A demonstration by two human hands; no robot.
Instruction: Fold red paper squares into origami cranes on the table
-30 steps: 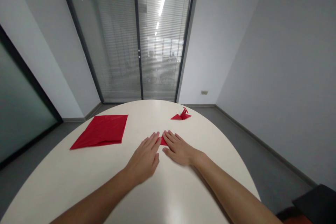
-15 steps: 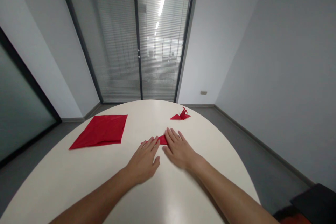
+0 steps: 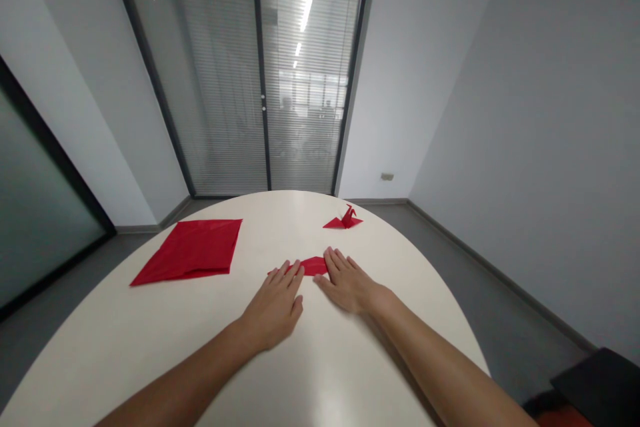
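Observation:
A small folded piece of red origami paper (image 3: 314, 267) lies flat on the pale table, its middle showing between my hands. My left hand (image 3: 276, 307) rests palm down with fingers stretched over the paper's left end. On its right end lie the fingertips of my right hand (image 3: 350, 281), flat and extended, thumb apart; that end is hidden. Neither hand grips anything. Beyond my right hand stands a finished red paper crane (image 3: 347, 219) with its wings spread.
Left on the round table (image 3: 210, 333) are large red paper sheets (image 3: 193, 250), stacked or folded. A glass partition (image 3: 265, 80) with blinds rises behind the table. A black object (image 3: 603, 387), perhaps a chair, is at the lower right.
My right hand has slid a little to the right along the folded paper, uncovering more of its middle. The left hand has stayed in place.

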